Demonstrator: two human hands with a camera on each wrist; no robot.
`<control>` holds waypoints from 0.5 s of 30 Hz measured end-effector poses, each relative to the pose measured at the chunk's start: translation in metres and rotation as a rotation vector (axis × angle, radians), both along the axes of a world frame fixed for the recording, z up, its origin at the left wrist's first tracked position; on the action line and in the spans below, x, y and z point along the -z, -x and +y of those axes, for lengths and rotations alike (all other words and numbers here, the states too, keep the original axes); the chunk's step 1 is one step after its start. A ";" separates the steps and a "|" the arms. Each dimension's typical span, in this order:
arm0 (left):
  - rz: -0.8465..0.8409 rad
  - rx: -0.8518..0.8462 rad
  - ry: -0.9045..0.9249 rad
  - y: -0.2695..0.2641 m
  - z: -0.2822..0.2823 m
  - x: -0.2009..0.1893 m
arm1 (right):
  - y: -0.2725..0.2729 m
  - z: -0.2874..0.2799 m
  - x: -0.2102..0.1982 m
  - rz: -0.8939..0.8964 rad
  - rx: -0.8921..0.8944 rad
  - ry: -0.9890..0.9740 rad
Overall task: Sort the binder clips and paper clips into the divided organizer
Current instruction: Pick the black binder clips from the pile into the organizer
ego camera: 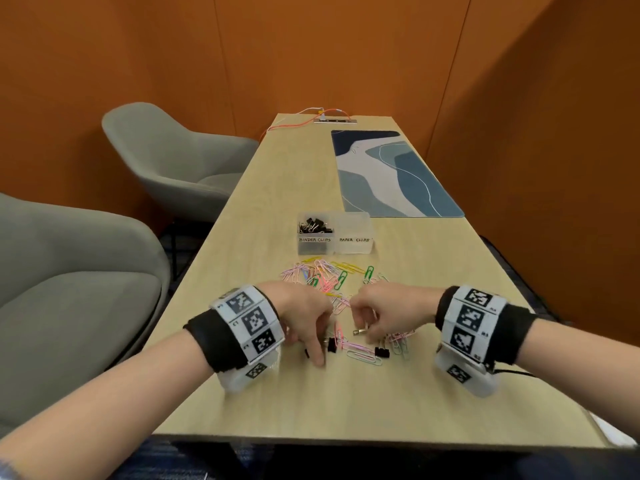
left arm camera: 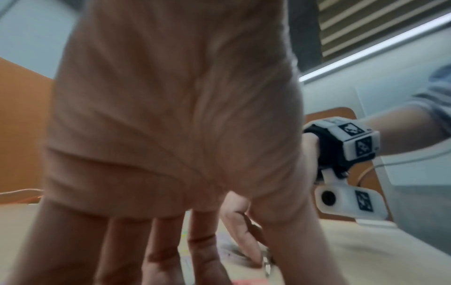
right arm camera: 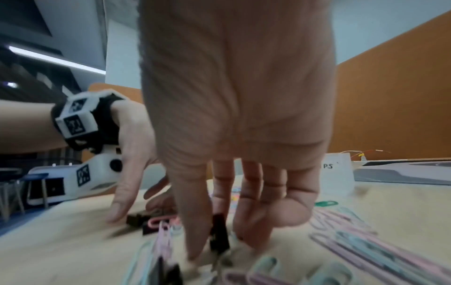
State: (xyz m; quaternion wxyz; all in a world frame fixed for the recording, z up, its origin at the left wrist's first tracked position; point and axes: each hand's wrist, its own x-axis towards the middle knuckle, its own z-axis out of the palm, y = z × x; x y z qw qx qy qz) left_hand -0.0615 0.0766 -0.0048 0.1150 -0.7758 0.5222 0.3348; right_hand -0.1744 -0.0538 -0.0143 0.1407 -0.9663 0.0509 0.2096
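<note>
Organizer (ego camera: 335,247): a clear, two-part box on the bench (ego camera: 346,403), beyond the loose heap; the left part, labelled BINDER CLIPS, holds black binder clips (ego camera: 313,225); the right part is labelled PAPER CLIPS.
Paper clips (ego camera: 325,273): a coloured scatter between the organizer and the hands, reaching under the fingers.
Left hand (ego camera: 304,315): grip pointed down, fingers fairly straight and slightly spread, tips touching the bench beside a black binder clip (ego camera: 331,344); it holds nothing that can be seen.
Right hand (ego camera: 384,311): grip curled downward, thumb and fingers drawn together; the right wrist view shows a black binder clip (right arm camera: 219,234) pinched upright between thumb and fingertips.
Loose binder clip (ego camera: 382,352): lies on the bench below the right hand, beside a large pale paper clip (ego camera: 363,356).
</note>
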 end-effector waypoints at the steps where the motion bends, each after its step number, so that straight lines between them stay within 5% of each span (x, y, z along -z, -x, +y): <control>1: -0.020 0.008 0.005 0.003 0.000 0.002 | 0.001 0.001 0.002 -0.039 -0.002 0.001; 5: -0.068 0.040 0.062 0.007 -0.001 0.005 | 0.005 -0.002 -0.010 -0.157 0.048 -0.053; 10: -0.081 0.083 0.138 0.001 -0.004 0.009 | 0.022 0.006 -0.022 0.054 -0.025 -0.024; 15: -0.140 0.120 0.220 0.001 -0.007 0.013 | 0.032 0.016 -0.007 0.010 -0.045 0.094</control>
